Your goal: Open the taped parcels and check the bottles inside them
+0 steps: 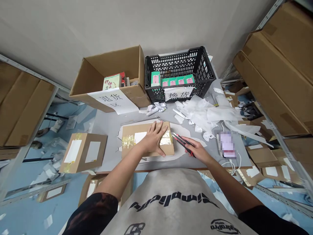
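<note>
A flat cardboard parcel (132,138) with shiny yellow tape and a white label lies on the grey table (107,125). My left hand (153,138) rests flat on top of it, fingers spread, pressing it down. My right hand (197,150) is closed around a red and black utility knife (179,139), whose tip points at the parcel's right end, close to the taped edge.
An open cardboard box (112,78) and a black plastic crate (179,73), both with paper signs, stand at the back. White packing scraps (207,114) and a phone (227,145) lie to the right. Another parcel (83,156) overhangs the left edge. Shelves with cartons flank both sides.
</note>
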Demonstrator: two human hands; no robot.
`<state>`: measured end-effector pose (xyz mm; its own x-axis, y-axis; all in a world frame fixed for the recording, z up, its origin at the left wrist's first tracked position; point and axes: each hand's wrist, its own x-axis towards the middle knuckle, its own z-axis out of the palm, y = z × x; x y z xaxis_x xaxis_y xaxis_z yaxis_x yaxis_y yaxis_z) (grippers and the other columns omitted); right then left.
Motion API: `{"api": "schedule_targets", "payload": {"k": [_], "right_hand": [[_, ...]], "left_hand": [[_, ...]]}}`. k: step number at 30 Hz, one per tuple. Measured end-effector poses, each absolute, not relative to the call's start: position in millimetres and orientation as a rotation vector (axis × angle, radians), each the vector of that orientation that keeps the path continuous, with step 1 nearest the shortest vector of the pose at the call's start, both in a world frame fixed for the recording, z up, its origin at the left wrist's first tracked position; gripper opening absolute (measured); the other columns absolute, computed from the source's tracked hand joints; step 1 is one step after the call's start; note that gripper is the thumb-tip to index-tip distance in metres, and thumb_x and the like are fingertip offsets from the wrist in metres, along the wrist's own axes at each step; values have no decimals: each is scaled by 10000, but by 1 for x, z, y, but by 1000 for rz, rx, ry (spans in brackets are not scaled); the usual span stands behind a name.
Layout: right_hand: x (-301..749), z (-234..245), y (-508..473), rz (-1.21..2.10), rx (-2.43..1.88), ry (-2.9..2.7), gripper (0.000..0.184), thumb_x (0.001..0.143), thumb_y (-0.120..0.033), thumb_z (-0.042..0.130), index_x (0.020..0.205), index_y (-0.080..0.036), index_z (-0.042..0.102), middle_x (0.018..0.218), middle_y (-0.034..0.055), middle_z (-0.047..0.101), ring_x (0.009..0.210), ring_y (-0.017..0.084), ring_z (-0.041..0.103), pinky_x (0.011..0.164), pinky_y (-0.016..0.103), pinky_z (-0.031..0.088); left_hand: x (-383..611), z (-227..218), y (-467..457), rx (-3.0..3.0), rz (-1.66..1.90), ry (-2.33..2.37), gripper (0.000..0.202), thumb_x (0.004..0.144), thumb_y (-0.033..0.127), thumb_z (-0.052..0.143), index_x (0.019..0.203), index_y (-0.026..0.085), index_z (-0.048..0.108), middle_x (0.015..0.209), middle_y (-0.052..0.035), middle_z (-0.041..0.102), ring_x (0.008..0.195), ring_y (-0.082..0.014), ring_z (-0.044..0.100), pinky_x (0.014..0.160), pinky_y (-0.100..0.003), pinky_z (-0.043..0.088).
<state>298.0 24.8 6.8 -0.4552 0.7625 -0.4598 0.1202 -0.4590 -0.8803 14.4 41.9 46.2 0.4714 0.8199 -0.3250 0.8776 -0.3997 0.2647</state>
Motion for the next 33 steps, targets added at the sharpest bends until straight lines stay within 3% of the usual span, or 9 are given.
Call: {"api": "schedule_targets", "payload": {"k": [6, 15, 22, 26, 33], "right_hand": [[291, 10, 23, 1971, -1325, -1375, 663, 872, -528, 576, 1470, -280, 430, 677, -24, 571, 534, 97, 468, 499, 231, 443], [302, 33, 39, 1865, -1302, -1710, 548, 904, -499, 544, 1422, -325, 500, 625, -44, 538, 468, 85, 430, 475, 225, 405], [309, 32, 45, 1889, -1309, -1785, 568, 888, -521, 564, 1414, -313, 512, 556, -57, 527, 413, 85, 414, 448, 225, 370], [312, 36, 48, 1846, -1286, -1893, 551, 887, -519, 557, 1405, -336, 520, 654, -37, 622, 431, 89, 433, 467, 233, 378], [309, 41, 47, 1376, -1260, -2201, 440, 905, -418, 529, 1340, -377, 582, 748, -38, 683, 517, 113, 429, 542, 242, 370]], "left_hand": [[16, 46, 38, 2326, -195, 1433, 1472, 414, 778, 769, 1565, 203, 53, 1625, -175, -64, 1433, -496, -159, 1142, -608, 84], [18, 48, 38, 2329, -205, 1449, 1439, 428, 781, 751, 1562, 205, 79, 1625, -180, -36, 1442, -502, -99, 1143, -603, 80], [19, 51, 38, 2321, -207, 1452, 1439, 423, 773, 759, 1560, 204, 85, 1623, -190, -38, 1436, -518, -87, 1131, -623, 84], [18, 49, 38, 2339, -197, 1433, 1429, 427, 783, 748, 1560, 212, 91, 1624, -187, -27, 1435, -522, -75, 1129, -626, 77], [18, 47, 41, 2348, -202, 1432, 1448, 408, 790, 750, 1559, 191, 108, 1622, -197, -16, 1421, -553, -57, 1125, -633, 75]]}}
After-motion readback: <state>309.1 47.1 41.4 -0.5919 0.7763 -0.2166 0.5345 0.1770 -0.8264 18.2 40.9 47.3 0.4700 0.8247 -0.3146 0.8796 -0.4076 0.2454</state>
